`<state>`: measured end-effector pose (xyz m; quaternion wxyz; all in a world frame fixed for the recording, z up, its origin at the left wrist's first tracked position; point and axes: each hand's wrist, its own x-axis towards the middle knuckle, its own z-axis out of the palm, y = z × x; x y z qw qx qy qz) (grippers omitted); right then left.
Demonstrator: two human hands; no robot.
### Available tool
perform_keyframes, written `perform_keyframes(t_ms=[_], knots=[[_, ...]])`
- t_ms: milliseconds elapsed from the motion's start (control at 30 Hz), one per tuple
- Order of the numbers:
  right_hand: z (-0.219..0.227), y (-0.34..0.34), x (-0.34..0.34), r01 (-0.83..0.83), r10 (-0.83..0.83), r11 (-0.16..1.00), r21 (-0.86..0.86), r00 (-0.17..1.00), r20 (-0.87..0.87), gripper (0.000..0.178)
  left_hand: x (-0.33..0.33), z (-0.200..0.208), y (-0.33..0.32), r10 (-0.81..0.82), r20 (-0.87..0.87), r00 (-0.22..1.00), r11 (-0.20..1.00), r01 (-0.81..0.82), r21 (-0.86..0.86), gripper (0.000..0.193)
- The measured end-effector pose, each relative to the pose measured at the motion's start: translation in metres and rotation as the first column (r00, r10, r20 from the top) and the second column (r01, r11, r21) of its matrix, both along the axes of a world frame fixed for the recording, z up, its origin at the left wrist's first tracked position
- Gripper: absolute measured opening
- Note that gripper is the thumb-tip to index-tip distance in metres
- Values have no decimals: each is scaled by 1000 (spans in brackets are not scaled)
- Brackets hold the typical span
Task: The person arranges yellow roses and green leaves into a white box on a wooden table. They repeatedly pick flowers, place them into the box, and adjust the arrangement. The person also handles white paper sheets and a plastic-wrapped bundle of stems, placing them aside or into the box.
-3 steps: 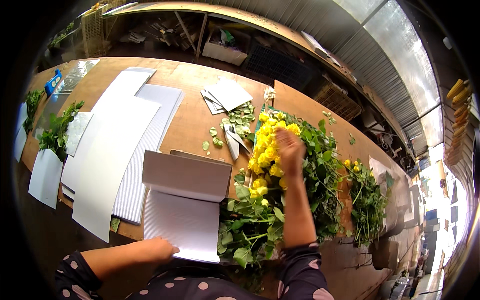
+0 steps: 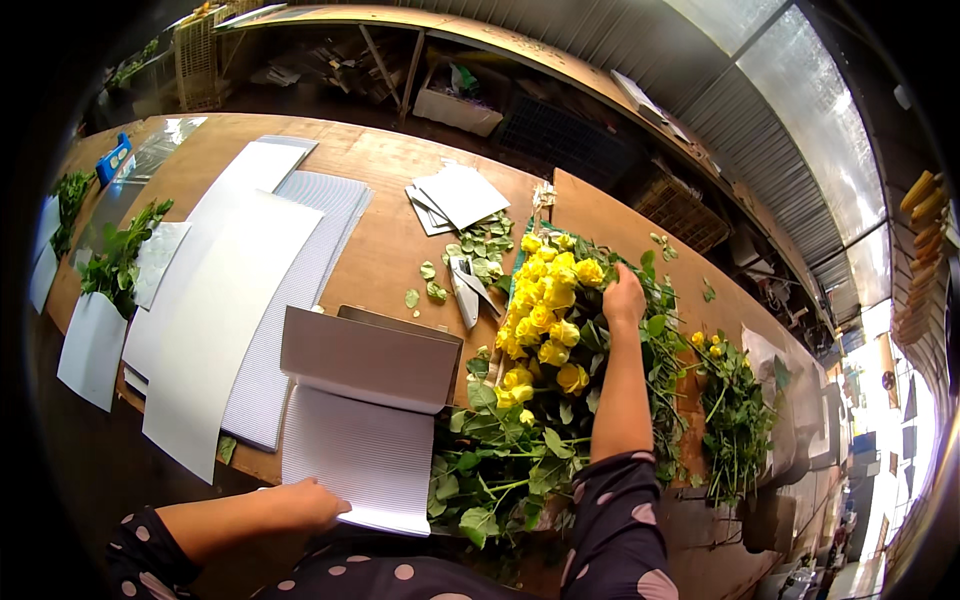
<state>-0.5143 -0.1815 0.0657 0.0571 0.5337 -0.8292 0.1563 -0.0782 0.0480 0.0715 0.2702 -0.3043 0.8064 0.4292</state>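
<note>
At the near edge of the table, my left hand (image 2: 312, 503) is closed on the corner of a white corrugated cardboard sheet (image 2: 358, 450). Its folded-up far part (image 2: 370, 358) stands raised with a plain face towards me. My right hand (image 2: 624, 297) reaches over a pile of cut yellow roses (image 2: 543, 310), just right of the blooms among dark green leaves. Its fingers are curled together; what they hold, if anything, is hidden. One yellow rose (image 2: 589, 272) lies right beside the fingertips. Leafy stems (image 2: 490, 480) spread next to the sheet's right side.
Large white sheets (image 2: 235, 260) are stacked on the left, by leafy bunches (image 2: 115, 265) and a blue tape dispenser (image 2: 113, 158). Beyond the sheet lie a stapler-like tool (image 2: 466, 292), loose leaves (image 2: 484, 240) and white cards (image 2: 462, 194). Another rose bunch (image 2: 728, 415) rests at right.
My right hand has shifted right, off the yellow blooms to the leaves beside them, uncovering more roses. My left hand stays at the corrugated sheet's corner.
</note>
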Motion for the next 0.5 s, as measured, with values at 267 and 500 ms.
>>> perform_keyframes(t_ms=[267, 500], knots=[[17, 27, -55, -380, 598, 801, -462, 511, 617, 23, 11, -26, 10, -22, -10, 1000, 1000, 22, 5, 20], [32, 91, -72, -428, 748, 660, -617, 306, 589, 27, 13, -29, 11, 19, -35, 999, 999, -18, 40, 29]])
